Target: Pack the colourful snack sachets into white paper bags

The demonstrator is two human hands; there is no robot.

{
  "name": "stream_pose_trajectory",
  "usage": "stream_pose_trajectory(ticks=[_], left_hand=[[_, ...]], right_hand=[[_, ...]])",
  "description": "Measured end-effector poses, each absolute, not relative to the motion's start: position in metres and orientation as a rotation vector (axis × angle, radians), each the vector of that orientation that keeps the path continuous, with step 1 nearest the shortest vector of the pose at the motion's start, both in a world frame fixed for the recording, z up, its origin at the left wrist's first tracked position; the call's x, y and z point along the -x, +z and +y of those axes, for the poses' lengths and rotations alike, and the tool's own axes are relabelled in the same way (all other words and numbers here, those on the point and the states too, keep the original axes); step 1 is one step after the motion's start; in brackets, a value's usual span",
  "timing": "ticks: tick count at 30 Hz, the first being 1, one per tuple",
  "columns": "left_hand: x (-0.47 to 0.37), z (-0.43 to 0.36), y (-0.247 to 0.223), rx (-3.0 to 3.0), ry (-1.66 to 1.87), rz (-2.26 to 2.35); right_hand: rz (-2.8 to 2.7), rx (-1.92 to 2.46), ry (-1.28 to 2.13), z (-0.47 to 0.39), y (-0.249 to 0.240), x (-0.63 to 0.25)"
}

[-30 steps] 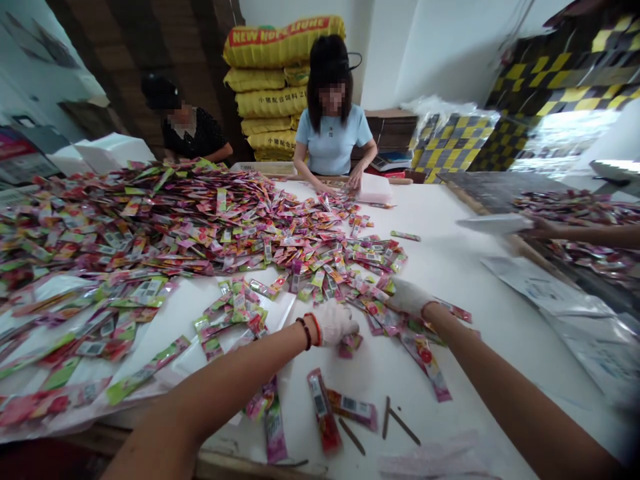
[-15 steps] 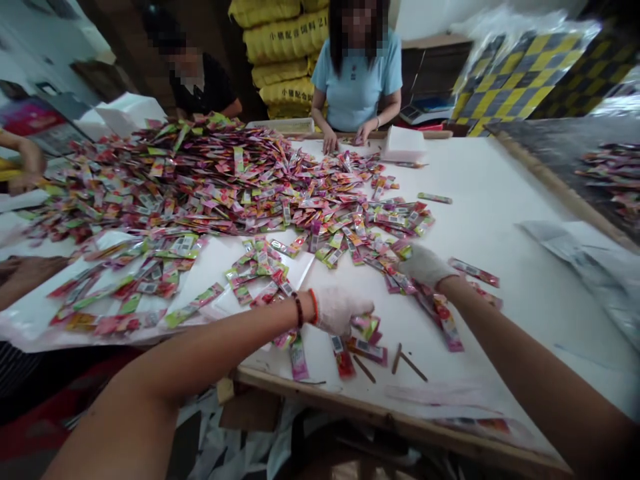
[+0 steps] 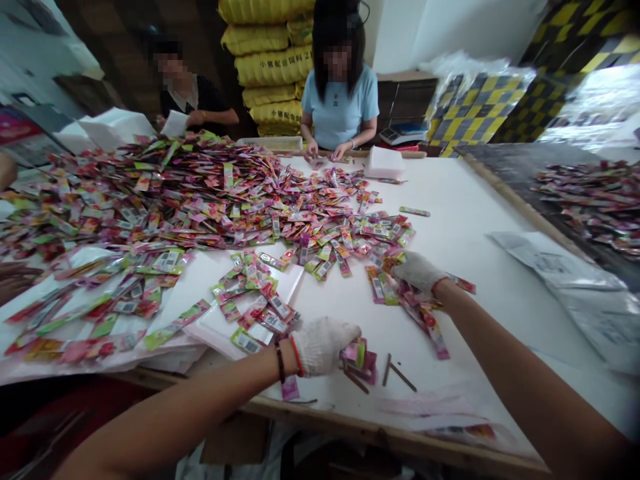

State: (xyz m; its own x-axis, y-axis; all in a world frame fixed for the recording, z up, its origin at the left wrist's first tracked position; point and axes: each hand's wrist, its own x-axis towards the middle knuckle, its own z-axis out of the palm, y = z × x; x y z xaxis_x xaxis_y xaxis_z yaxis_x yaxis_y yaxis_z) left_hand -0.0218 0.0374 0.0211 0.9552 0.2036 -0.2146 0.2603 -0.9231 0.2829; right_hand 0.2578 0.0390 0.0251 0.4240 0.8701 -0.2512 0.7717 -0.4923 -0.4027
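My left hand (image 3: 325, 345), in a white knit glove, is closed round a few small pink and green sachets (image 3: 361, 357) near the table's front edge. Another purple sachet (image 3: 290, 388) lies partly under that wrist. Farther right, my right hand (image 3: 419, 273), gloved too, reaches palm down with its fingers curled on sachets (image 3: 393, 263) at the edge of the pile; its fingertips are partly hidden. Beneath and beside it, more long sachets (image 3: 425, 320) lie in a loose row. Thin brown sticks (image 3: 403, 377) rest on the white table (image 3: 465, 267) between my hands.
A big heap of sachets (image 3: 200, 193) covers the table's left and middle. White bags (image 3: 200, 267) with sachets on them lie at left. Across the table, a person in blue (image 3: 340, 107) handles sachets; another person (image 3: 195, 100) sits left. Plastic packaging (image 3: 565, 287) lies at right.
The view has shifted. My left hand has gathered in sachets that lay loose by the front edge. My right hand stays at the pile's edge. The person at back left now holds up a white sheet.
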Motion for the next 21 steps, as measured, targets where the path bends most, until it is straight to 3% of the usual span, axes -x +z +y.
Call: stream_pose_trajectory(ticks=[8,16,21], left_hand=[[0.021,0.035,0.011,-2.807,-0.267,0.312],[0.020,0.035,0.021,-2.769,-0.251,0.480],[0.004,0.024,0.015,-2.759,-0.441,0.437]], right_hand=[[-1.584,2.488,0.801,0.028,0.038,-0.258],[-1.746,2.716,0.501,0.028,0.050,-0.261],[-1.843,2.668,0.433,0.032,0.034,-0.242]])
